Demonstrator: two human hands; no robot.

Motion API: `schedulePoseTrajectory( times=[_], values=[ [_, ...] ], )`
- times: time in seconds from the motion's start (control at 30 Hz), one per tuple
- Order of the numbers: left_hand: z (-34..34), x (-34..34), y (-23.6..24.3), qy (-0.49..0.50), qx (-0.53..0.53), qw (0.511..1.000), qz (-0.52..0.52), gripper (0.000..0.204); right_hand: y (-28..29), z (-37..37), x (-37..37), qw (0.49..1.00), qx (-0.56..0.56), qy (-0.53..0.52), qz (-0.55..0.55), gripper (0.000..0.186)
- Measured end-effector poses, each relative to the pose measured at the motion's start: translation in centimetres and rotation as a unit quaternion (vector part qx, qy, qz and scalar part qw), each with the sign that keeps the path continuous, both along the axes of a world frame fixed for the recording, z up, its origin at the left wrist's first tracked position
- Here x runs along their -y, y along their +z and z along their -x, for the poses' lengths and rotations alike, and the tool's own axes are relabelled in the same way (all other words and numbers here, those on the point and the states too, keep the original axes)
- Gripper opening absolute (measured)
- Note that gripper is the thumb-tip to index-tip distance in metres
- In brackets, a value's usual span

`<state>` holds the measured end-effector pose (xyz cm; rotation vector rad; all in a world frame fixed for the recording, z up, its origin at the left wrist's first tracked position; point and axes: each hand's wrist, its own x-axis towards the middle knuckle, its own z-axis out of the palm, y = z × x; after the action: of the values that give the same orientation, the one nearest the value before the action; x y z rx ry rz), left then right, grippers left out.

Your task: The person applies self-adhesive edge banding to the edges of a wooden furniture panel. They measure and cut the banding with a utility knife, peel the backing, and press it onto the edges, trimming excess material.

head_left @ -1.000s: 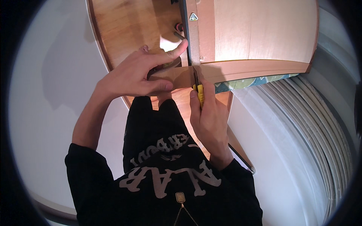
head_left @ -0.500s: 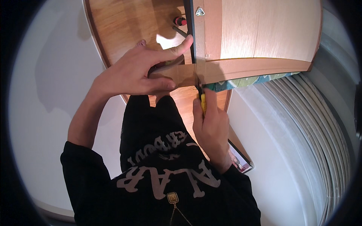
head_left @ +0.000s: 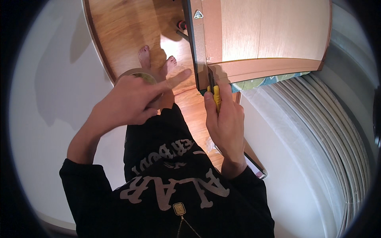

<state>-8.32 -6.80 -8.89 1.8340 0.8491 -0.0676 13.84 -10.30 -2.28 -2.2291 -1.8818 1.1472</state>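
My left hand [head_left: 129, 99] is closed around a roll of brown packing tape [head_left: 139, 72], its index finger stretched toward the panel. The roll hangs left of the panel, apart from it. My right hand [head_left: 227, 123] grips a yellow utility knife [head_left: 216, 97], its dark blade end pointing up over the panel's near left corner. The flat panel [head_left: 274, 31] has a pale wood-grain middle, with brown tape strips [head_left: 266, 71] along its near and left edges. A dark edge [head_left: 191, 43] runs down its left side.
Under the panel's near edge shows a green and blue patterned cloth [head_left: 254, 82]. Pale pleated fabric [head_left: 317, 131] hangs at the right. My bare feet [head_left: 145, 55] stand on the wooden floor [head_left: 119, 23]. A red and black object [head_left: 181, 25] lies partly behind the panel; a framed picture [head_left: 254, 164] is low right.
The tape that stretched from the roll to the panel is now severed. My left hand has drawn back left with the roll. The knife has moved slightly up onto the panel's corner.
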Motion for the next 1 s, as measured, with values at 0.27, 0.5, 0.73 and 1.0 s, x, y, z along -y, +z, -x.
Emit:
schedulePoseTrajectory(
  times=[0.27,0.5,0.73,1.0],
  values=[
    [-2.3,-0.3,1.6,-0.017,-0.082,0.994,-0.068,0.094,-0.1,-0.6,-0.3,1.000,0.006,0.012,0.021,0.024],
    [-1.7,-0.8,1.1,-0.020,-0.063,0.996,-0.056,0.079,0.6,-0.1,-0.8,0.996,0.021,0.002,0.086,0.024],
    [-1.7,-1.7,3.2,-0.029,-0.092,0.993,-0.064,0.071,1.5,-0.5,1.7,0.994,0.016,-0.022,0.104,0.026],
    [-1.4,-5.8,12.2,0.133,0.078,0.983,-0.095,0.075,2.9,-12.4,-1.5,0.987,0.032,-0.142,-0.067,0.030]
  ],
)
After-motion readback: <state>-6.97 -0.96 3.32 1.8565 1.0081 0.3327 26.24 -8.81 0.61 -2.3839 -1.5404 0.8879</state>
